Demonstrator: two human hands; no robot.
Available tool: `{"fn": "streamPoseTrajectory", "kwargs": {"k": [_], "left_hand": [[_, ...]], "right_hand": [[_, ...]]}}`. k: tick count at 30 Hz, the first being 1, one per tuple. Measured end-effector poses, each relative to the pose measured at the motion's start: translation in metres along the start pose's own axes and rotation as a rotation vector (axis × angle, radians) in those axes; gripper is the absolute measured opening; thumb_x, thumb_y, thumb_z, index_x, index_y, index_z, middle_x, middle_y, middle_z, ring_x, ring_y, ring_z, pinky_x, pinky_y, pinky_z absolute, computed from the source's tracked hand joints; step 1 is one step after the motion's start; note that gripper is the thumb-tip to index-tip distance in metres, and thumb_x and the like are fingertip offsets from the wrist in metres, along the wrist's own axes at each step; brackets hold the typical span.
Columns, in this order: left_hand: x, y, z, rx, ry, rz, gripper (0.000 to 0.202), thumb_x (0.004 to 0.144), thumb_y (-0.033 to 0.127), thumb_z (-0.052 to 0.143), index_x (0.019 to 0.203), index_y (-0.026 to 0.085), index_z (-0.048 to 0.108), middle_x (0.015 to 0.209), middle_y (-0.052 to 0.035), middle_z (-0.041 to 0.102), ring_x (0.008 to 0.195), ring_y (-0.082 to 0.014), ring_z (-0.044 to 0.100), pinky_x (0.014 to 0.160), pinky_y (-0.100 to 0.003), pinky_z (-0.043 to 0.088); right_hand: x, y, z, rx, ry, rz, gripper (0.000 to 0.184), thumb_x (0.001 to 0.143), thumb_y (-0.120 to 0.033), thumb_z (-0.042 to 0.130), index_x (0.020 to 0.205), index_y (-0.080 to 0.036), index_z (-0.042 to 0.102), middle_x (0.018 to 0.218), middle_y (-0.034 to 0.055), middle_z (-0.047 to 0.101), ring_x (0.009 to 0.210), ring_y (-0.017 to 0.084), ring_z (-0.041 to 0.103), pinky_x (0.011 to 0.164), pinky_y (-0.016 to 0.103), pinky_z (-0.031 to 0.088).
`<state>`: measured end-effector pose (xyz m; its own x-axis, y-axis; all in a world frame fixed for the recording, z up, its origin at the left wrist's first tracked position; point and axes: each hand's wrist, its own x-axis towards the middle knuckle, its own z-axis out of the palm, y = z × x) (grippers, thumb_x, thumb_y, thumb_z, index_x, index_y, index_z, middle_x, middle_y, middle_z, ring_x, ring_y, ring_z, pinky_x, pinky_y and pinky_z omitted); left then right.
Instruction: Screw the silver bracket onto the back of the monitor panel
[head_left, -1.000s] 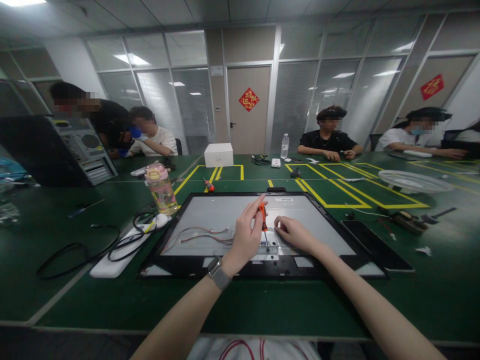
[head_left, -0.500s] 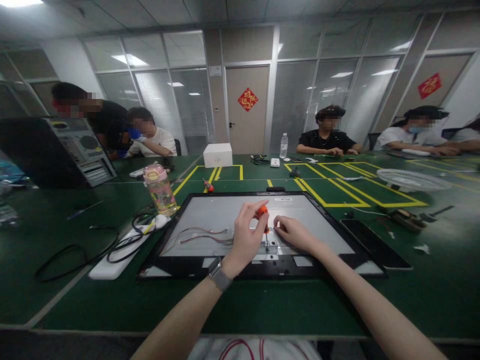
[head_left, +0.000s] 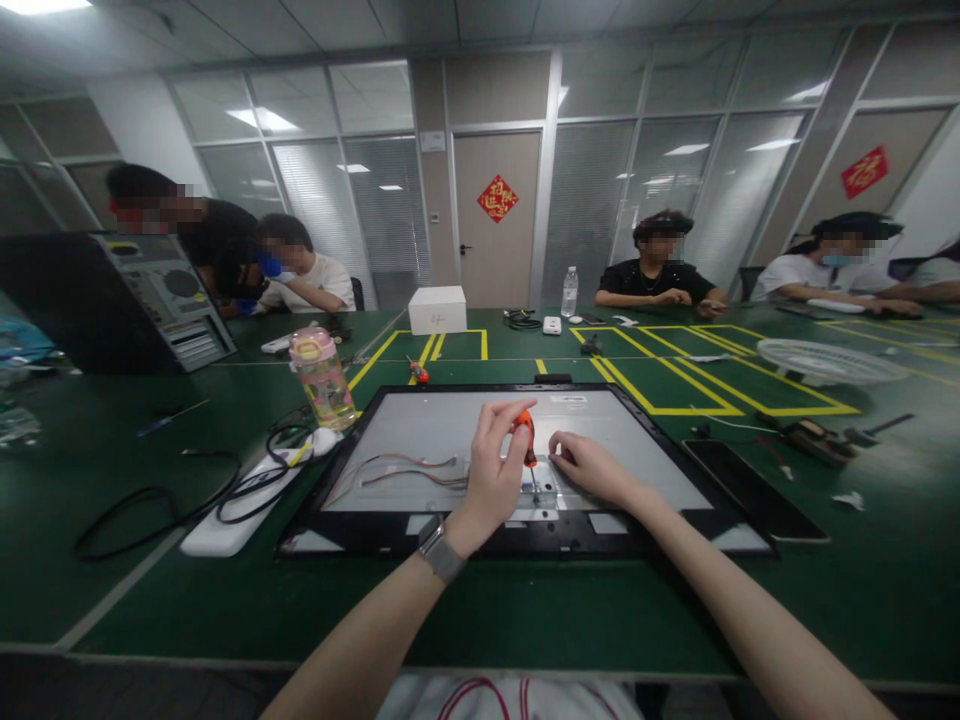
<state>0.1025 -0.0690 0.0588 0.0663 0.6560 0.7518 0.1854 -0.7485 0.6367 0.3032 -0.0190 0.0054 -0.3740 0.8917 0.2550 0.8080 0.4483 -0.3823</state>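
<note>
A monitor panel lies face down in front of me, its grey metal back showing inside a black frame. My left hand is closed round an orange-handled screwdriver, held upright with its tip on a small metal plate near the panel's front edge. My right hand rests on the panel just right of the screwdriver, fingers curled and pressed down on the plate. Thin red and white wires run across the panel to the left of my hands.
A pink-lidded drink bottle, black cables and a white power strip lie to the left. A computer case stands far left. A fan grille and dark phone sit right. Several people sit around the green table.
My left fingers shifted slightly on the screwdriver handle, as if turning it. My right hand has stayed put on the panel.
</note>
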Motion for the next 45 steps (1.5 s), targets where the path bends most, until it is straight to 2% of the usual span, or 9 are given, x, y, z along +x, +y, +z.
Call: {"fn": "streamPoseTrajectory", "kwargs": {"k": [6,11,16,20,26,31,37,42,45], "left_hand": [[-0.0001,0.0015,-0.0008,0.044,0.037,0.047,0.019,0.092,0.023,0.058,0.108,0.023,0.068,0.093,-0.0029,0.053,0.083,-0.0155,0.056,0.08,-0.03,0.049],[-0.0008,0.0014,-0.0009,0.012,-0.027,0.035,0.031,0.098,0.018,0.044,0.124,0.022,0.061,0.103,-0.0066,0.059,0.094,-0.0173,0.058,0.084,-0.031,0.048],[-0.0003,0.0013,-0.0006,0.068,0.056,0.053,0.019,0.09,0.021,0.06,0.107,0.022,0.068,0.092,-0.0024,0.052,0.081,-0.015,0.056,0.081,-0.03,0.049],[-0.0008,0.0008,-0.0016,0.021,-0.025,0.063,0.031,0.096,0.018,0.044,0.122,0.022,0.062,0.104,-0.0065,0.059,0.096,-0.0181,0.058,0.086,-0.031,0.048],[-0.0007,0.0007,-0.0017,0.08,0.033,0.08,0.019,0.092,0.023,0.058,0.108,0.023,0.069,0.092,-0.003,0.053,0.082,-0.0153,0.056,0.08,-0.029,0.048],[-0.0001,0.0009,-0.0014,0.004,-0.013,0.04,0.031,0.099,0.019,0.041,0.123,0.021,0.061,0.104,-0.0068,0.061,0.094,-0.0171,0.059,0.084,-0.031,0.048],[0.001,-0.0006,-0.0001,0.066,0.038,0.071,0.022,0.09,0.02,0.062,0.111,0.022,0.066,0.086,-0.0009,0.056,0.08,-0.0147,0.056,0.078,-0.028,0.047],[-0.0004,0.0024,-0.0023,0.007,-0.041,0.06,0.032,0.096,0.014,0.045,0.123,0.022,0.061,0.103,-0.0054,0.06,0.094,-0.0166,0.058,0.086,-0.03,0.046],[-0.0003,0.0023,-0.0014,0.035,-0.017,0.05,0.029,0.094,0.014,0.049,0.12,0.021,0.062,0.096,-0.0035,0.059,0.088,-0.0156,0.058,0.082,-0.028,0.046]], "right_hand": [[0.0001,0.0008,0.0006,-0.011,0.001,0.007,0.01,0.088,-0.015,0.051,0.093,-0.018,0.059,0.073,0.0004,0.059,0.064,0.015,0.051,0.063,0.024,0.034],[-0.0003,-0.0013,-0.0004,-0.001,-0.002,0.006,0.009,0.089,-0.016,0.052,0.093,-0.018,0.059,0.072,-0.0001,0.058,0.063,0.015,0.051,0.063,0.024,0.033],[-0.0004,-0.003,-0.0004,-0.005,-0.011,0.024,0.01,0.088,-0.015,0.051,0.094,-0.018,0.059,0.071,-0.0005,0.058,0.061,0.014,0.05,0.061,0.024,0.032],[0.0001,-0.0026,-0.0001,-0.001,-0.011,0.02,0.01,0.088,-0.015,0.051,0.093,-0.019,0.059,0.072,-0.0002,0.059,0.063,0.015,0.052,0.062,0.024,0.033],[0.0,-0.0028,-0.0009,-0.013,-0.008,0.012,0.01,0.088,-0.015,0.051,0.093,-0.018,0.059,0.073,0.0005,0.059,0.064,0.015,0.052,0.063,0.025,0.035],[-0.0003,-0.0018,-0.0006,-0.006,-0.009,0.017,0.009,0.088,-0.015,0.051,0.093,-0.019,0.058,0.072,-0.0001,0.058,0.065,0.016,0.053,0.064,0.024,0.035],[-0.0004,-0.0009,-0.0003,-0.009,-0.008,0.013,0.009,0.088,-0.015,0.051,0.093,-0.019,0.058,0.071,-0.0003,0.058,0.064,0.015,0.052,0.062,0.024,0.034],[0.0003,0.001,0.0014,-0.001,-0.001,0.008,0.01,0.088,-0.015,0.051,0.094,-0.019,0.059,0.072,-0.0004,0.058,0.063,0.015,0.052,0.062,0.024,0.034],[0.0006,0.0013,0.0021,-0.012,-0.002,0.021,0.01,0.088,-0.016,0.052,0.094,-0.018,0.059,0.073,0.0003,0.059,0.064,0.015,0.052,0.062,0.023,0.034]]}}
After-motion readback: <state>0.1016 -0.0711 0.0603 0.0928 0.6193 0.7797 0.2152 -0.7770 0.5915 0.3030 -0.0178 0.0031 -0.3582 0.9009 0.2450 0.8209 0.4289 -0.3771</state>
